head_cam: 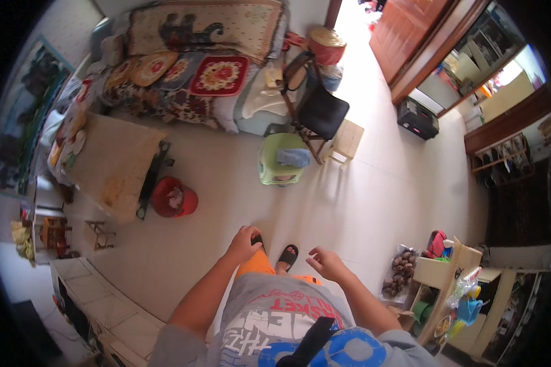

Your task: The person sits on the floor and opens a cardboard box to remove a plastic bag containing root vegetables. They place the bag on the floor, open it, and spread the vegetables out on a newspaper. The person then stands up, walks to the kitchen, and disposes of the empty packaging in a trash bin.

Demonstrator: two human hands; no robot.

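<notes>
My left hand (pixel 244 245) hangs low beside the orange shorts (pixel 255 264), its fingers loosely curled and no object visible in it. On the other side, my right hand (pixel 327 263) hovers over the tiled floor with bent fingers spread apart, holding nothing. Black sandals (pixel 288 258) are on the feet between the two hands. Ahead on the floor stands a light green plastic stool (pixel 275 160) with a blue cloth (pixel 294 158) draped on it. A red bucket (pixel 183 206), with something pale inside, is ahead to the left.
A covered sofa (pixel 165 98) lines the far wall. A low table (pixel 115 156) stands left, a cabinet (pixel 105 307) nearer. A folding chair (pixel 321 110) and wooden stool (pixel 349 137) stand by the doorway. Right are a bag of brown round items (pixel 400 273) and a drawer unit (pixel 434 273).
</notes>
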